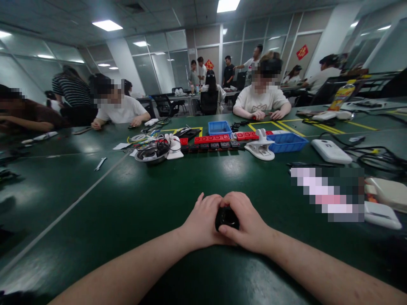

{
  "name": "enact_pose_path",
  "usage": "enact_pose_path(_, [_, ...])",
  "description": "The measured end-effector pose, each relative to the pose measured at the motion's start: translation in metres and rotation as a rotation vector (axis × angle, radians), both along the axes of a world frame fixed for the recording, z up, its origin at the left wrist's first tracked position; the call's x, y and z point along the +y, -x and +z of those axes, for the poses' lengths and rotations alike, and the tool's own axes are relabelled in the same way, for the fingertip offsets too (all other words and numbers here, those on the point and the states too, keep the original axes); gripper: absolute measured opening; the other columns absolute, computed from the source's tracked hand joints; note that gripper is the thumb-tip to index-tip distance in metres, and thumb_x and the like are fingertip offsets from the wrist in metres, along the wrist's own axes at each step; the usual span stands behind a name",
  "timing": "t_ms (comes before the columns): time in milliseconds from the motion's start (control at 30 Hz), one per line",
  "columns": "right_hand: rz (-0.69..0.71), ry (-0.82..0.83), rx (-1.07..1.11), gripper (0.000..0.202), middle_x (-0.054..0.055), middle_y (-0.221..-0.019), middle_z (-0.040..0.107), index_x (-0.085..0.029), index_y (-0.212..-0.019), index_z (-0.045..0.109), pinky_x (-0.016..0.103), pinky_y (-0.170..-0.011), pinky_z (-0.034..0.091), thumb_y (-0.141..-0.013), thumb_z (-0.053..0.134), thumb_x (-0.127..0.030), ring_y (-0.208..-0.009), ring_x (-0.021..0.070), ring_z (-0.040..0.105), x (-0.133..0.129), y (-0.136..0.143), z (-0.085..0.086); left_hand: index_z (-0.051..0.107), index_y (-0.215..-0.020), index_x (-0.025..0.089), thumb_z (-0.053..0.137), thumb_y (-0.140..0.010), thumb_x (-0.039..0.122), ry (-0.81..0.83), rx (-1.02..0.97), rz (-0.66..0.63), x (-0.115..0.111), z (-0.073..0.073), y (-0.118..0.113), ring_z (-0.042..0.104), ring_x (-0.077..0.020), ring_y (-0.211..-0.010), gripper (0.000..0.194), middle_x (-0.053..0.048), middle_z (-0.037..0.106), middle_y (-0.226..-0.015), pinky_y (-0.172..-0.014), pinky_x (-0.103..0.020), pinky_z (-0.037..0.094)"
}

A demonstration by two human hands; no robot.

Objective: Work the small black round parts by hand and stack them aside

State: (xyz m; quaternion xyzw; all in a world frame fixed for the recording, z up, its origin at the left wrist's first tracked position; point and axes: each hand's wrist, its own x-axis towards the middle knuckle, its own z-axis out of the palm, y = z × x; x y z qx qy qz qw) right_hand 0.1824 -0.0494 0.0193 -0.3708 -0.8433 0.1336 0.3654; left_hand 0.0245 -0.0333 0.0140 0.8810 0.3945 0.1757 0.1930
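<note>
Head view: closed around a glossy black object [227, 217] with left hand [203, 220] and right hand [251, 222], liable to slip if squeezed unevenly.

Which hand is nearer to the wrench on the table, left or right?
Left. The left hand is to the right of the wrench and closer to the wearer; the right hand lies farther right, past the left.
</note>
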Motion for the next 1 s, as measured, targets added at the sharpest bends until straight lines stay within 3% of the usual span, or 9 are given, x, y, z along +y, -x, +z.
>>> enact_pose_path(167, [-0.113,0.085,-0.089,0.013,0.005,-0.078,0.048,-0.017,-0.075,0.044,0.035,-0.068,0.039,-0.073,0.052,-0.027,-0.074,0.018,0.044,-0.001,0.007,-0.002,0.051,-0.098,0.02,0.065,-0.057,0.046,-0.093,0.038,0.038,-0.004,-0.004,-0.004,0.049,-0.023,-0.098,0.051,-0.004,0.055,-0.097,-0.104,-0.05,0.015])
enact_pose_path(500, [-0.185,0.11,-0.057,0.012,0.006,-0.083,0.049,-0.016,-0.082,0.047,0.037,-0.071,0.04,-0.073,0.052,-0.022,-0.078,0.0192,0.045,-0.003,0.009,0.0,0.054,-0.093,0.02,0.065,-0.061,0.039,-0.079,0.034,0.047,0.0,-0.002,-0.003,0.051,-0.0217,-0.094,0.038,-0.003,0.056,-0.092,-0.104,-0.05,0.017])
enact_pose_path(600, [-0.114,0.092,-0.057,0.008,0.006,-0.083,0.051,-0.016,-0.081,0.049,0.038,-0.072,0.04,-0.074,0.05,-0.02,-0.079,0.0198,0.046,-0.004,0.007,0.003,0.055,-0.088,0.02,0.065,-0.06,0.037,-0.082,0.027,0.013,0.004,0.0,0.0,0.051,-0.0214,-0.093,0.034,-0.002,0.055,-0.092,-0.103,-0.049,0.019])
enact_pose_path(767, [0.105,-0.001,0.027,0.019,0.005,-0.081,0.055,-0.018,-0.08,0.051,0.038,-0.077,0.039,-0.067,0.041,-0.008,-0.082,0.0181,0.049,-0.008,0.005,0.008,0.058,-0.086,0.019,0.067,-0.059,0.033,-0.078,0.018,-0.106,0.013,0.001,0.006,0.048,-0.0222,-0.094,0.031,-0.004,0.053,-0.097,-0.089,-0.038,0.038])
enact_pose_path(900, [0.247,-0.082,0.032,0.02,0.0,-0.068,0.056,-0.019,-0.067,0.049,0.042,-0.093,0.032,-0.065,0.036,-0.004,-0.075,0.0138,0.053,-0.012,0.004,0.006,0.061,-0.085,0.02,0.068,-0.061,0.032,-0.079,0.008,-0.174,0.016,0.0,0.01,0.045,-0.0224,-0.101,0.027,-0.004,0.051,-0.104,-0.091,-0.036,0.037])
enact_pose_path(1000, [0.28,-0.106,0.044,0.021,0.0,-0.068,0.057,-0.019,-0.063,0.05,0.041,-0.097,0.03,-0.067,0.036,-0.004,-0.077,0.0127,0.055,-0.012,0.005,0.003,0.062,-0.08,0.019,0.069,-0.061,0.031,-0.051,0.0,-0.186,0.017,-0.002,0.011,0.044,-0.0231,-0.104,0.023,-0.004,0.051,-0.105,-0.09,-0.035,0.038])
